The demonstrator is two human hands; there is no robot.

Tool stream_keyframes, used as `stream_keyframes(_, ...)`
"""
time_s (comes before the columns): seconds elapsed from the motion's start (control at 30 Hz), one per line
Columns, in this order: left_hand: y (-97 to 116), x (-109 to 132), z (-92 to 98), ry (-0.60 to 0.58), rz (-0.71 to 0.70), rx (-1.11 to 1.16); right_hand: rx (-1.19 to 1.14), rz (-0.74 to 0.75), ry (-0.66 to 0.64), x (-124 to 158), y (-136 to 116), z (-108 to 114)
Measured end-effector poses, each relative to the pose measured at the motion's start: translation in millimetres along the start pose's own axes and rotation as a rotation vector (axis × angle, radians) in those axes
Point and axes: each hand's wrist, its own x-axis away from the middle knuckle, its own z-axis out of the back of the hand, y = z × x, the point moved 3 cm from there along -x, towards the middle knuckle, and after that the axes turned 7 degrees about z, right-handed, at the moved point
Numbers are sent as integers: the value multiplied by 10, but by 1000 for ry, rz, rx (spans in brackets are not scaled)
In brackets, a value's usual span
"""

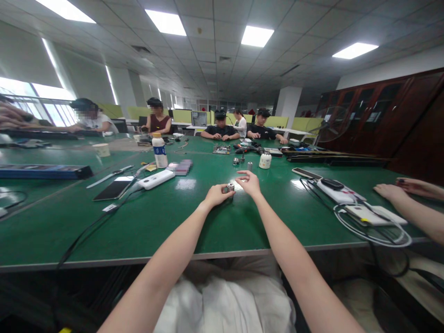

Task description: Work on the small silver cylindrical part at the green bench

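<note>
My left hand (218, 194) is closed around a small metal cylinder (231, 187), which stands upright on the green table (166, 217). A round opening or raised ring shows on its top. Just to the right, my right hand (249, 182) is raised with the fingers apart, and nothing shows in it. Beyond my hands lie a smaller metal cylinder (249, 165) and a few shiny metal parts (236, 161). A white patterned jar (265, 160) stands to the right of these.
Left are a bottle (160, 152), a white power bank (157, 179) and a phone (115, 188). Cabled white devices (342, 192) lie right, near another person's hands (391, 191). Tools (249, 148) lie farther back. Several people sit around the table.
</note>
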Motion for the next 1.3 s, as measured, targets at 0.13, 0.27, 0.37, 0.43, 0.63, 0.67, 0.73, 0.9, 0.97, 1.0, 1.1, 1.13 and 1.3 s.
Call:
stream_keyframes(0.13,-9,-3,-9,4,4,-12,69,-145,-53,6,228,89)
stream_keyframes(0.27,-20,-14,-2,12,39,-31,121,-265,-168,51,419,86)
stream_keyframes(0.37,-32,-23,12,23,84,-42,132,-312,-242,57,494,73)
stream_keyframes(0.43,-37,-27,19,20,108,-44,141,-329,-259,41,521,80)
stream_keyframes(0.63,-44,-44,23,-16,144,-34,161,-321,-240,13,566,101)
stream_keyframes(0.67,-45,-47,20,-23,146,-34,162,-316,-237,23,574,94)
stream_keyframes(0.73,-47,-54,14,-31,149,-36,165,-300,-216,48,586,79)
stream_keyframes(0.9,-57,-54,-4,-24,141,-58,137,-214,-71,64,531,98)
stream_keyframes(0.97,-61,-50,-10,-20,129,-64,93,-152,-14,40,449,114)
stream_keyframes(1.0,-62,-47,-12,-17,122,-66,65,-116,5,25,394,116)
stream_keyframes(1.1,-59,-39,-16,-8,101,-68,-26,-3,10,-9,202,78)
stream_keyframes(1.13,-55,-36,-17,-6,94,-69,-53,31,0,-12,139,52)
stream_keyframes(1.3,-36,-24,-21,-2,57,-65,-140,137,-70,29,-53,-91)
